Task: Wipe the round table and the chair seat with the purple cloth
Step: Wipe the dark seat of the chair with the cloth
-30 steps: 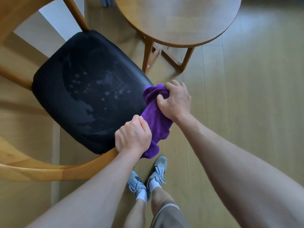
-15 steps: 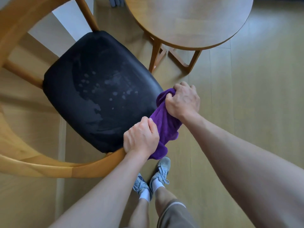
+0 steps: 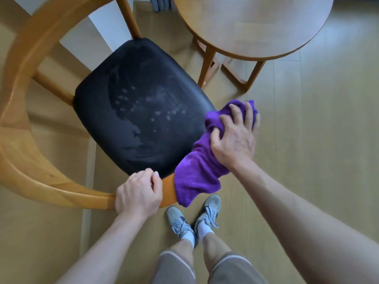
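Looks like a home, prob. dining/living area: pale wood plank floor (image 3: 328,140), round wooden desk (image 3: 252,25) on angled legs, curved-arm wood chair (image 3: 24,83) w/ black padded seat (image 3: 143,107). White wall (image 3: 96,35) behind chair. Domestic furniture, no work gear.

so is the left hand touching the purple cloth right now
Apart. The head view shows the left hand gripping the chair's wooden rail, with a strip of bare wood between it and the purple cloth.

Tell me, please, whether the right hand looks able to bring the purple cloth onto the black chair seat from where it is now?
Probably yes: the right hand grips the purple cloth beside the seat, with nothing between them.
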The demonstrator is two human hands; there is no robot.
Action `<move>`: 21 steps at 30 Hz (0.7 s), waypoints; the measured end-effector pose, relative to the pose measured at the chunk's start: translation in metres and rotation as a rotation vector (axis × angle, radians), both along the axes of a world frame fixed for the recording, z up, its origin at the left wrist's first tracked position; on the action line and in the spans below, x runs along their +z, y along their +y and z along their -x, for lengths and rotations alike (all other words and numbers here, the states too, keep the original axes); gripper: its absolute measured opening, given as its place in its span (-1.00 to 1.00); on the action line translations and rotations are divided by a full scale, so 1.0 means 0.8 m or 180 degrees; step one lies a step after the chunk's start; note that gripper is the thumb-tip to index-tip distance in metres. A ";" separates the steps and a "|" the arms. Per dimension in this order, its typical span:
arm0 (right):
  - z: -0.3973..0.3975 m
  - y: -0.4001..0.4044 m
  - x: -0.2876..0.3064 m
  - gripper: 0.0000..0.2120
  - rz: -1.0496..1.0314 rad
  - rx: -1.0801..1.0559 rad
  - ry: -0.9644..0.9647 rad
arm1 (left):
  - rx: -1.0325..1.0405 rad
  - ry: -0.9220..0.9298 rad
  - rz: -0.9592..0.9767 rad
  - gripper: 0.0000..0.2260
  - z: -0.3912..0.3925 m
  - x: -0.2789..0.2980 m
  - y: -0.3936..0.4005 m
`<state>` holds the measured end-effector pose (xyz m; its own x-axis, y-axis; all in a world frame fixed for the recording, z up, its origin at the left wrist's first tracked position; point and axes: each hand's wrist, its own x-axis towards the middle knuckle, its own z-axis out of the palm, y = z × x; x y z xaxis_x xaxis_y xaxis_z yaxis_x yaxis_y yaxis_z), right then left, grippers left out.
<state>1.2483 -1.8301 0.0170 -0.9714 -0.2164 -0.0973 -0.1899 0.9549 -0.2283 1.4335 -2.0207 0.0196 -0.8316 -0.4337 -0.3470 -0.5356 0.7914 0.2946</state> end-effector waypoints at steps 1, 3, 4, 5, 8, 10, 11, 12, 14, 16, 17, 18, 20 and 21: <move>-0.024 -0.006 -0.002 -0.65 0.0053 0.0089 0.0006 | -0.0039 0.0081 0.0107 -0.67 0.000 -0.004 0.000; -0.065 -0.019 -0.003 -0.66 0.0030 0.0403 -0.0052 | -0.0092 0.0179 0.0217 -0.69 0.001 -0.004 0.001; -0.074 -0.022 -0.003 -0.66 -0.0010 0.0561 -0.0057 | -0.0113 0.0221 0.0229 -0.70 0.002 -0.002 0.001; -0.074 -0.023 -0.001 -0.66 -0.0065 0.0721 -0.0050 | -0.0117 0.0264 0.0223 -0.70 0.003 0.001 0.002; -0.042 -0.021 0.004 -0.62 -0.0267 0.1293 -0.0072 | -0.0069 0.0266 0.0136 -0.70 0.005 0.007 0.003; -0.015 -0.027 0.006 -0.56 -0.0517 0.1629 -0.0198 | -0.0066 0.0308 0.0128 -0.69 0.005 0.007 0.004; -0.007 -0.031 0.006 -0.52 -0.0668 0.1740 -0.0304 | -0.0068 0.0316 0.0109 -0.69 0.004 0.006 0.003; 0.000 -0.035 0.005 -0.50 -0.0746 0.1786 -0.0365 | -0.0050 0.0311 0.0101 -0.70 0.004 0.005 0.003; 0.017 -0.038 0.006 -0.49 -0.0710 0.1691 -0.0371 | -0.0031 0.0256 0.0078 -0.70 0.004 0.005 0.002; 0.038 -0.032 0.007 -0.51 -0.0594 0.1334 -0.0272 | -0.0029 0.0190 0.0027 -0.71 0.003 0.005 0.002; 0.049 -0.027 0.006 -0.53 -0.0489 0.1061 -0.0172 | -0.0009 0.0175 0.0001 -0.71 0.003 0.005 0.002; 0.057 -0.023 0.005 -0.54 -0.0382 0.0744 -0.0087 | 0.0003 0.0160 -0.0039 -0.71 0.003 0.005 0.001; 0.056 -0.021 0.002 -0.56 -0.0304 0.0138 -0.0008 | 0.0003 0.0123 -0.0110 -0.71 0.002 0.004 -0.002; 0.046 -0.023 0.001 -0.58 -0.0303 -0.0113 -0.0005 | -0.0016 0.0112 -0.0134 -0.72 0.002 0.004 -0.002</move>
<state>1.2112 -1.8484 0.0174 -0.9782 -0.1715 -0.1172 -0.1552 0.9784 -0.1366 1.4320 -2.0223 0.0228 -0.8457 -0.4152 -0.3354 -0.5205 0.7806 0.3461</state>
